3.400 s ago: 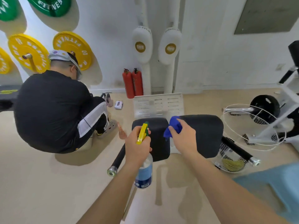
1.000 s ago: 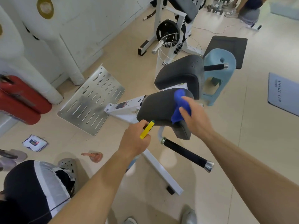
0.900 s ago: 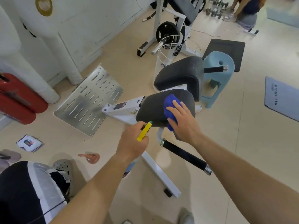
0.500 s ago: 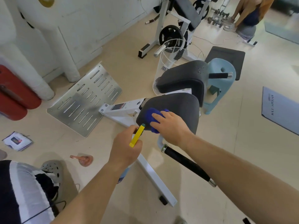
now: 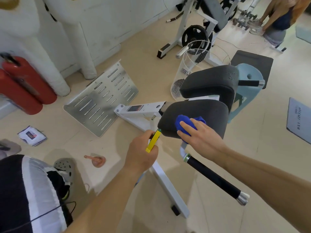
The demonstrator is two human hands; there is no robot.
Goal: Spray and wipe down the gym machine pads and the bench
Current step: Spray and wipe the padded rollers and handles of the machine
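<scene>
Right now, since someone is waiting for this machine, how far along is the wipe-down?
Looks done: the far pad is sprayed, with droplets showing near its right end. In hand: the right hand presses the blue cloth on the near pad, while the left hand grips the spray bottle. Left: wiping the far pad, and probably the bench at the back, too far to judge.

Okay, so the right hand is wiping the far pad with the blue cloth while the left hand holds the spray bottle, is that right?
Not quite. The right hand presses the blue cloth on the near pad, not the far pad, as the head view shows. The left hand does hold the spray bottle.
</scene>
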